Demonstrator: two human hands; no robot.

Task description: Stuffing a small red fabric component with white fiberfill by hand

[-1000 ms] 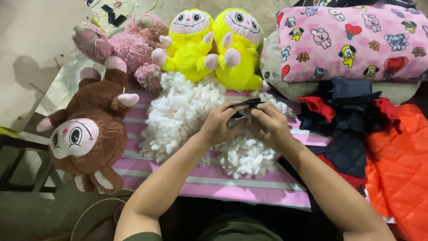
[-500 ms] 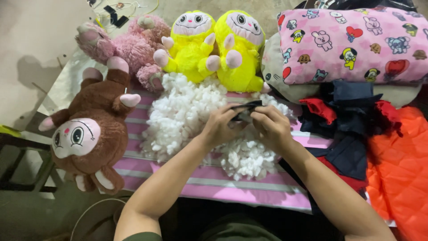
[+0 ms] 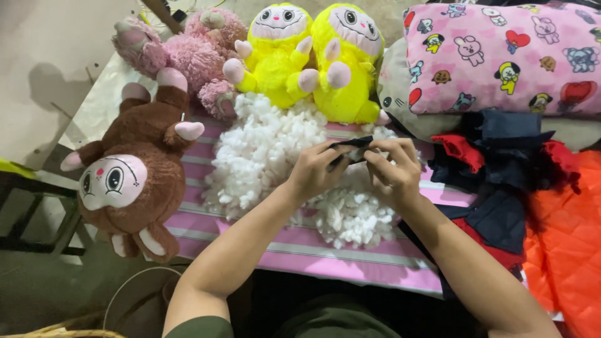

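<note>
1. Nearest, both forearms are seen reaching forward over the pink striped cloth [image 3: 350, 260].
2. A small dark fabric piece [image 3: 352, 149] is pinched closed between the left hand [image 3: 313, 172] and the right hand [image 3: 391, 169]; its long axis runs left to right, and both hands are equally near it.
3. Beneath the hands, white stuffing [image 3: 263, 150] is heaped.
4. Farther off, two yellow plush toys [image 3: 313, 56] are propped upright, and a brown plush toy [image 3: 134, 169] lies at the left.

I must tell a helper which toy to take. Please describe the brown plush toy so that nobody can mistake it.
Start at the pink striped cloth with its white stuffing heap. At the cloth's left edge lies the brown plush toy. Unlike the pink plush toy and two yellow plush toys, it is dark brown and lies upside-down.
</note>
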